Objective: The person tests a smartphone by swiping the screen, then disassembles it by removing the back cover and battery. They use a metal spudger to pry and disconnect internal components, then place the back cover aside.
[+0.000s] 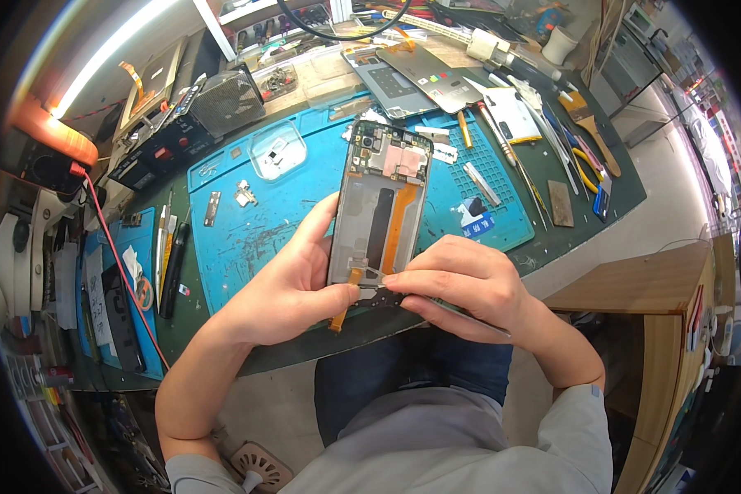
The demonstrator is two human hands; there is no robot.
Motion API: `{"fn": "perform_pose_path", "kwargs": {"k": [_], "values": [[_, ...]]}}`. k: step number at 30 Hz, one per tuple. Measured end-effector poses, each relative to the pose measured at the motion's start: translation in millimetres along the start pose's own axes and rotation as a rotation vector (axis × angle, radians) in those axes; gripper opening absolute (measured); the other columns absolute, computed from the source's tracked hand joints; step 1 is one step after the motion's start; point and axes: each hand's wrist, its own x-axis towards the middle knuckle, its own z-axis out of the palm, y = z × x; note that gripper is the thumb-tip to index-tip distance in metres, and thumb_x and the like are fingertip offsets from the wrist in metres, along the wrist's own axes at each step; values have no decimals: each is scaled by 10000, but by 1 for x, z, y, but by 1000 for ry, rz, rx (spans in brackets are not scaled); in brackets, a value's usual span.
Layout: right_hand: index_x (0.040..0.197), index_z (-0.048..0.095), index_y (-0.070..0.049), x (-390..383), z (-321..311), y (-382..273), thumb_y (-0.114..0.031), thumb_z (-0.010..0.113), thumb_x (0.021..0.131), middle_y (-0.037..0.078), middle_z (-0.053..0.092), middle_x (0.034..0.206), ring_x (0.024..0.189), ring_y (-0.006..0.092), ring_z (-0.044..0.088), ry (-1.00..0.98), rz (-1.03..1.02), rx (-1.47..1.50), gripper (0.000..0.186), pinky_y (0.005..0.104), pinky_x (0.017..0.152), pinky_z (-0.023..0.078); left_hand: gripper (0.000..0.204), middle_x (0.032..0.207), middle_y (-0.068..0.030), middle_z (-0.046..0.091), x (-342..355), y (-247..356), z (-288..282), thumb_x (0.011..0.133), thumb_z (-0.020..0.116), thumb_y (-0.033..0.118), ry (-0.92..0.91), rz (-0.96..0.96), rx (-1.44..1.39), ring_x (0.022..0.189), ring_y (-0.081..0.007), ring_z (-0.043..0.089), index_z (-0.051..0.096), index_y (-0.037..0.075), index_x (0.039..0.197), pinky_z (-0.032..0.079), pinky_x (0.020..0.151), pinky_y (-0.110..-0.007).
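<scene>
An opened phone stands tilted over the front of the blue mat, its circuit board exposed at the top. A long orange flex cable runs down its right side. My left hand is closed around the phone's lower left edge. The left thumb presses beside a short orange flex cable that hangs past the bottom end. My right hand pinches thin metal tweezers, whose tip reaches the phone's lower part near that short cable. Their back end shows below the right palm.
Around the phone lies the blue work mat, with a clear plastic dish and small metal parts. Phone panels lie at the back. Brushes, pliers and tweezers crowd the right; a black-handled tool lies left.
</scene>
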Motion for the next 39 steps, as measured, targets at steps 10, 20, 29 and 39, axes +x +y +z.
{"fn": "perform_pose_path", "kwargs": {"k": [10, 20, 29, 39], "values": [[1105, 716, -11, -1, -6, -1, -13, 755, 801, 103, 696, 945, 811, 237, 662, -13, 4, 12, 306, 331, 684, 517, 946, 1435, -208, 462, 0, -1, 2, 859, 567, -124, 43, 8, -5, 1310, -258, 519, -9, 47, 1590, 438, 1068, -392], [1102, 699, -20, -2, -10, -3, -42, 741, 838, 89, 673, 941, 813, 248, 653, -20, 2, -18, 268, 343, 702, 538, 923, 1454, -187, 432, 0, 0, 1, 862, 512, -148, 16, 14, 16, 1309, -218, 501, -20, 51, 1590, 451, 1038, -347], [1062, 710, -51, -23, -48, 16, -18, 730, 821, 107, 676, 964, 852, 277, 658, 366, 190, -625, 244, 357, 740, 531, 931, 1448, -204, 463, 1, -1, 4, 822, 603, -66, 135, 6, -71, 1300, -288, 532, 76, 43, 1582, 456, 1062, -415], [1171, 673, -55, 7, -67, 32, 0, 601, 882, 117, 674, 1029, 934, 285, 659, 408, 388, -719, 302, 386, 809, 528, 667, 1423, -255, 466, 8, 7, 7, 1009, 492, 341, 147, 190, -327, 1266, -398, 546, 209, 43, 1534, 496, 1025, -537]]}}
